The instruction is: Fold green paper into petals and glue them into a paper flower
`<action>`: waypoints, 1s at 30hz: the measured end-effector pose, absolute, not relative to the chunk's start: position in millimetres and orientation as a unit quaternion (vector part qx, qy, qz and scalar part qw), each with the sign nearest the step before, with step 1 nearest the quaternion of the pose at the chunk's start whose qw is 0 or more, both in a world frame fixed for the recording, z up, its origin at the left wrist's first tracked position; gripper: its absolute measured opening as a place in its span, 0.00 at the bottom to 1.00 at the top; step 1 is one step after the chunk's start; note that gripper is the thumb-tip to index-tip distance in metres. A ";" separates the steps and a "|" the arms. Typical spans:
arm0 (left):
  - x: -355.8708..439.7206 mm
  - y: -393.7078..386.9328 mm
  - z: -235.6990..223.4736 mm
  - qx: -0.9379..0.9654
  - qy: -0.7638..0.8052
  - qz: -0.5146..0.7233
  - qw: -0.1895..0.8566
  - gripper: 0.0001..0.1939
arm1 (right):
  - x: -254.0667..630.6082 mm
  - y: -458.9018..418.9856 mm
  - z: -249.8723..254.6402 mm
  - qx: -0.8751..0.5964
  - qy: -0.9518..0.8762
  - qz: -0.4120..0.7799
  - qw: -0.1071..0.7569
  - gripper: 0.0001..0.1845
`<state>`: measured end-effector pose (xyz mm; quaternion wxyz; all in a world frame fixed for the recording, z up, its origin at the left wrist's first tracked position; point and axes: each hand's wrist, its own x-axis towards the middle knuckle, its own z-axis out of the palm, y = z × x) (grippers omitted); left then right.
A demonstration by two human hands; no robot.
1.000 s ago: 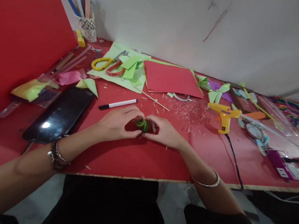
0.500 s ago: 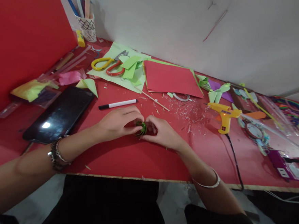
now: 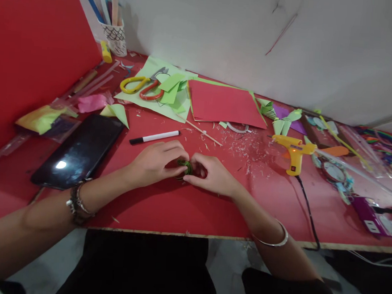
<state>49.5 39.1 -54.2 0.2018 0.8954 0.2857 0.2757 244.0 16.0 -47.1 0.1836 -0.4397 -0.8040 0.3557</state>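
Between my two hands is a small, dark green coil of strips (image 3: 185,165), partly covered by my fingers. Thumb and fingers of my left hand (image 3: 158,160) pinch it from the left. My right hand (image 3: 212,174) closes on it from the other side, its thumb along the lower edge. Just above my left hand lies a white marker with black ends (image 3: 156,137). A thin wooden stick (image 3: 203,132) rests beyond my fingers.
A phone (image 3: 79,152) lies to the left. Scissors (image 3: 149,88) sit on pale green paper (image 3: 132,98), beside red paper sheets (image 3: 226,103). On the right stand a yellow glue gun (image 3: 294,151) with its cord and a purple power socket (image 3: 368,217). The table's front edge (image 3: 170,233) is near.
Both hands stay in almost the same place. The green coil has turned slightly between the fingers, and less of its lower part shows.
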 end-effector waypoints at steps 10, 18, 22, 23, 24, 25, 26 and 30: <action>50.0 39.7 -52.6 0.887 0.278 0.299 0.215 0.04 | 245.3 15.8 -48.4 -0.437 -0.799 0.361 0.201 0.16; 50.3 40.5 -53.3 0.888 0.273 0.307 0.206 0.05 | 251.0 18.8 -49.8 -0.430 -0.752 0.381 0.322 0.16; 50.4 40.2 -52.4 0.892 0.279 0.299 0.191 0.05 | 250.9 19.1 -51.0 -0.431 -0.737 0.391 0.343 0.16; 50.5 40.3 -52.5 0.892 0.281 0.298 0.190 0.06 | 250.6 18.9 -51.1 -0.432 -0.738 0.390 0.342 0.16; 50.5 40.5 -52.6 0.892 0.282 0.296 0.192 0.06 | 250.4 18.8 -51.2 -0.432 -0.739 0.390 0.340 0.16; 50.6 40.7 -52.8 0.892 0.281 0.294 0.195 0.06 | 250.2 18.8 -51.3 -0.431 -0.741 0.389 0.337 0.16; 50.7 40.8 -53.1 0.892 0.280 0.293 0.199 0.06 | 250.0 18.7 -51.4 -0.431 -0.742 0.389 0.335 0.15; 51.2 40.6 -54.2 0.890 0.275 0.295 0.214 0.06 | 249.6 19.1 -51.5 -0.427 -0.747 0.389 0.329 0.15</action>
